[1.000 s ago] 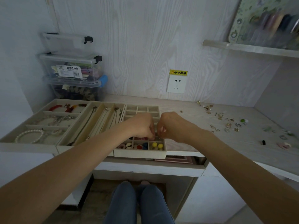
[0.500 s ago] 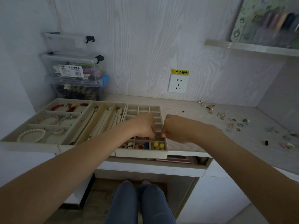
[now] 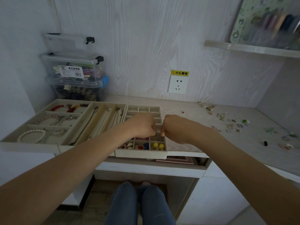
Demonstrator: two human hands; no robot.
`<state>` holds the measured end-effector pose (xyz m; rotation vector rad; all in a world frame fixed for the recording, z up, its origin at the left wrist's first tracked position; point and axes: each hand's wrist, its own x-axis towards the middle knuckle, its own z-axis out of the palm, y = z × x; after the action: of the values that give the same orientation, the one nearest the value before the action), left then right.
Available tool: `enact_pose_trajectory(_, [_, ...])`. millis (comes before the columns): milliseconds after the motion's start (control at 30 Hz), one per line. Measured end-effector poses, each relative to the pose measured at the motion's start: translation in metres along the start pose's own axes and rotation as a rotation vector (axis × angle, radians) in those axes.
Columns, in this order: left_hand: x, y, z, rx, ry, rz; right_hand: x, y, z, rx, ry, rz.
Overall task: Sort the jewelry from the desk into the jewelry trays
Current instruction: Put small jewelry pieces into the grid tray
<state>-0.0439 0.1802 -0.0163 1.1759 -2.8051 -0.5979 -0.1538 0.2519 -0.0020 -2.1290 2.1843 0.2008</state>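
Note:
Three beige jewelry trays stand side by side on the desk's left half: a bracelet tray (image 3: 21, 137), a necklace tray (image 3: 90, 122) and a small-compartment tray (image 3: 141, 154) holding coloured earrings. Both my hands hover close together over the small-compartment tray's right middle cells. My left hand (image 3: 144, 125) and my right hand (image 3: 174, 127) have their fingers pinched downward; whatever they hold is too small to make out. Loose earrings and rings (image 3: 227, 122) lie scattered over the desk's right side.
Stacked clear storage boxes (image 3: 74, 73) stand at the back left against the wall. A wall socket (image 3: 178, 85) sits behind the desk. A shelf (image 3: 253, 49) juts out upper right. The trays overhang the desk's front edge; my knees are below.
Both hands have shifted slightly toward me and lower over the small-compartment tray, staying pinched close together. Nothing else has moved.

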Motion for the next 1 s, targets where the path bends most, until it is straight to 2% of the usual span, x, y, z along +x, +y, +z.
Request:
enact_pose_trajectory(233, [-0.001, 0.008, 0.002, 0.075, 0.033, -0.026, 0.004, -0.007, 0.000, -0.058, -0.040, 0.005])
enact_pose_trajectory(633, [0.000, 0.019, 0.013, 0.353, 0.262, -0.008, 0.006, -0.004, 0.000, -0.044, -0.037, 0.027])
enact_pose_trajectory(867, [-0.005, 0.016, 0.010, 0.215, 0.188, -0.009, 0.005, 0.001, -0.002, 0.023, -0.060, 0.032])
enact_pose_trajectory(1000, [-0.005, 0.015, 0.010, 0.217, 0.199, -0.017, 0.003, 0.004, -0.006, 0.083, -0.041, 0.060])
